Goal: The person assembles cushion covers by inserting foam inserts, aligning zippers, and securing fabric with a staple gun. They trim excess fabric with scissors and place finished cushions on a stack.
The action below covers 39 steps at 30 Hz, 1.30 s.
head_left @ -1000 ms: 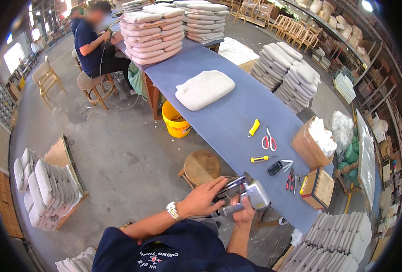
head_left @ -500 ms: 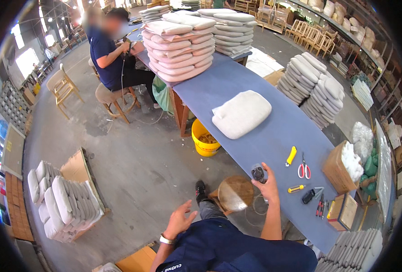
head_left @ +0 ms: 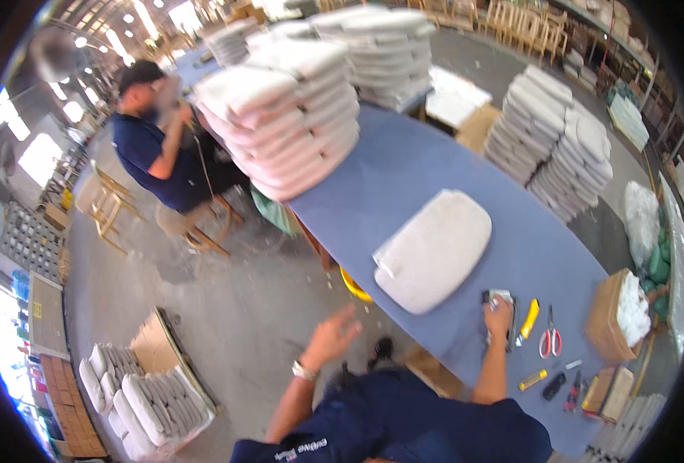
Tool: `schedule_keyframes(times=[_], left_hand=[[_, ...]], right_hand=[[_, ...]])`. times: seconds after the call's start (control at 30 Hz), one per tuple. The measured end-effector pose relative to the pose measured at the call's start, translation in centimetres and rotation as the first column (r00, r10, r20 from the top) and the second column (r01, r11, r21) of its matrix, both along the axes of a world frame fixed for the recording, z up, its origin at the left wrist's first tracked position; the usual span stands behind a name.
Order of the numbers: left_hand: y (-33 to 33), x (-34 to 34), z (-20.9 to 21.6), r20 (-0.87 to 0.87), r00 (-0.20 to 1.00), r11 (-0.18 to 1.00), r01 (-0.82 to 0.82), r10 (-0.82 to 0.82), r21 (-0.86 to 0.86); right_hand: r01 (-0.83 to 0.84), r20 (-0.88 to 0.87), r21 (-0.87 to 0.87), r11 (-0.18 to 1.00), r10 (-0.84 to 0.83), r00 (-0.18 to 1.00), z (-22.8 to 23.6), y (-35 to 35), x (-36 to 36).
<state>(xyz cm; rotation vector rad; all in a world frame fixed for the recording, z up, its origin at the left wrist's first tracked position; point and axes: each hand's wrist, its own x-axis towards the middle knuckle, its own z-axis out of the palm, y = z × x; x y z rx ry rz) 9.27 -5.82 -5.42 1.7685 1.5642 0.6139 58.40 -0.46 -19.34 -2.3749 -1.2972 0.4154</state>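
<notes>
My right hand [head_left: 499, 315] is closed around a grey and black staple gun [head_left: 510, 296], resting at the near edge of the blue-grey table, though blur hides its finer shape. Fingers apart and holding nothing, my left hand [head_left: 333, 338] is over the floor in front of me, a metal-banded watch on its wrist. A pale fabric seat cushion [head_left: 441, 255] lies on the table ahead of both hands, its squared end toward the left. To the right of the staple gun are a yellow utility knife [head_left: 529, 320] and red-handled scissors [head_left: 550, 344].
Stacked cushions [head_left: 280, 116] stand at the table's far end. Nearer lie a yellow-handled screwdriver [head_left: 533, 380], pliers [head_left: 573, 392] and a cardboard box [head_left: 614, 316] of white stuffing. A co-worker [head_left: 157, 143] sits at the far left. More cushions [head_left: 153, 405] lie on the floor.
My right hand has carried the staple gun from beside the table's edge rightward onto the tabletop. My left hand has moved slightly up and right, and the view has shifted.
</notes>
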Motion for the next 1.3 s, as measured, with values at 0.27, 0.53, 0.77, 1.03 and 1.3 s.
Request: schedule_keyframes(times=[0.27,0.53,0.77,1.03,1.3], left_hand=[[9.7,2.8,-7.0,0.485,0.754,0.789,-0.071,0.443,-0.61],[18.3,3.8,-13.6,0.484,0.743,0.496,0.236,0.462,-0.836],[20.6,4.4,-15.1,0.481,0.866,0.415,0.39,0.139,-0.822],[21.3,4.9,-13.6,0.365,0.884,0.762,0.445,-0.291,-0.471],[22.6,9.2,-2.5,0.65,0.738,0.975,-0.044,0.18,-0.22]], right_hand=[[0.154,-0.517,0.18,0.971,-0.04,0.855,-1.9,3.7,-13.5],[0.329,-0.616,0.053,0.943,-0.229,0.754,-1.3,6.9,-15.2],[-0.154,0.067,-0.32,0.935,0.185,0.98,-8.1,1.6,-9.6],[0.47,-0.75,-0.068,0.88,-0.356,0.558,-3.6,5.9,-12.6],[0.375,-0.995,-0.042,0.926,-0.073,0.068,-3.6,7.5,-16.3]])
